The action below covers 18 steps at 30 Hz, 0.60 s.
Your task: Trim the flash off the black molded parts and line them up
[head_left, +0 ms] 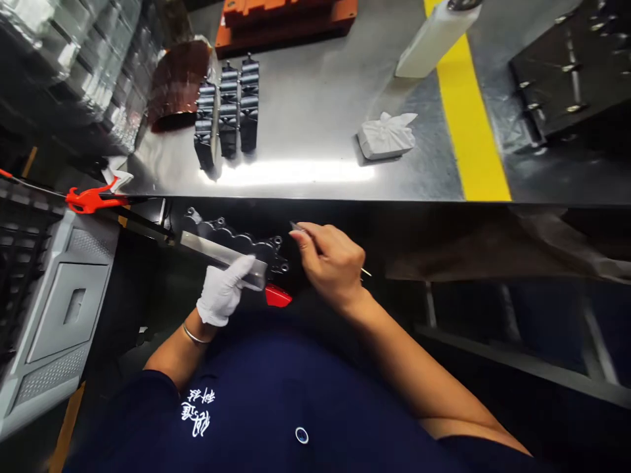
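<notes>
My left hand [220,292], in a white glove, grips a black plastic part [236,238] with a scalloped edge and small ring-shaped holes. The part's long flat side [210,248] catches the light, and my gloved thumb lies across its near end. To the right of the part is my bare right hand [332,263], closed around a thin blade-like tool [297,227]. Only its tip shows past the fingers, with a thin pale end behind the hand; the rest is hidden. The tip is apart from the part. Below the part is a red piece [279,296], its kind unclear.
On the metal bench [305,125] stand several black ribbed parts [229,108], a wrapped white packet [387,136], a white bottle [434,39] and an orange block [288,23]. A red air gun [91,199] hangs at the bench's left edge, above a grey crate [69,309].
</notes>
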{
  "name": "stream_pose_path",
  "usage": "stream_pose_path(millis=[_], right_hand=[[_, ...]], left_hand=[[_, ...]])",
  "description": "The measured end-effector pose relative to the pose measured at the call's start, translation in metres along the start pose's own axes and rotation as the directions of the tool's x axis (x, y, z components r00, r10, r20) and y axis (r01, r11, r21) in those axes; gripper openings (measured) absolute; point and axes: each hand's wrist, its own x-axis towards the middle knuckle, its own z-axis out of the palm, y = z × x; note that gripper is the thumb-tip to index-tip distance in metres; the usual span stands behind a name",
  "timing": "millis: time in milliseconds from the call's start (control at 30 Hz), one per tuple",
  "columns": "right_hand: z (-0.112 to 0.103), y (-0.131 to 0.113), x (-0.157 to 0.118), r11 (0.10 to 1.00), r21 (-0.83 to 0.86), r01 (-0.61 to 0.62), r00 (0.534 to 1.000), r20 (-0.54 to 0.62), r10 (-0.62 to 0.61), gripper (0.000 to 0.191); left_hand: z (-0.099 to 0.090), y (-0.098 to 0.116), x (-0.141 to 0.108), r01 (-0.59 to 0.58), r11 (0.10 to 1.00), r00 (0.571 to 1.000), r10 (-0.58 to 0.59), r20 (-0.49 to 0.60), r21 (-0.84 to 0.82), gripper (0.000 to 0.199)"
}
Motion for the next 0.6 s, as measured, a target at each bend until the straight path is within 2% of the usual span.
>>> stream_pose_path(millis=[67,133,267,433,600], right_hand=[[-0.001,0.006,0.004,1.0,-0.004,-0.008,0.998,-0.069,0.008,0.028],[-0.002,0.012,0.007,0.998,0.069,-0.007,1.0,-0.004,0.007,0.025],[-0.003,0.018,0.008,0.974,0.218,0.056,0.986,0.144,-0.088,0.022],[-0.006,0.02,0.007,0.969,0.175,0.176,0.963,0.174,-0.206,0.018],[-0.011,0.014,0.013,0.962,0.151,0.228,0.953,0.17,-0.252,0.017]], left_hand=[[0.01,0.002,-0.001,0.068,0.994,0.998,-0.067,0.023,-0.085,0.035],[0.015,0.004,0.001,0.074,0.99,0.997,-0.072,0.013,-0.123,0.032],[0.014,0.004,0.008,0.11,0.985,0.993,-0.103,0.063,-0.13,0.029],[0.014,0.002,0.011,0.095,0.983,0.993,-0.081,0.091,-0.16,0.029],[0.016,0.007,0.013,0.098,0.981,0.992,-0.084,0.093,-0.165,0.032]])
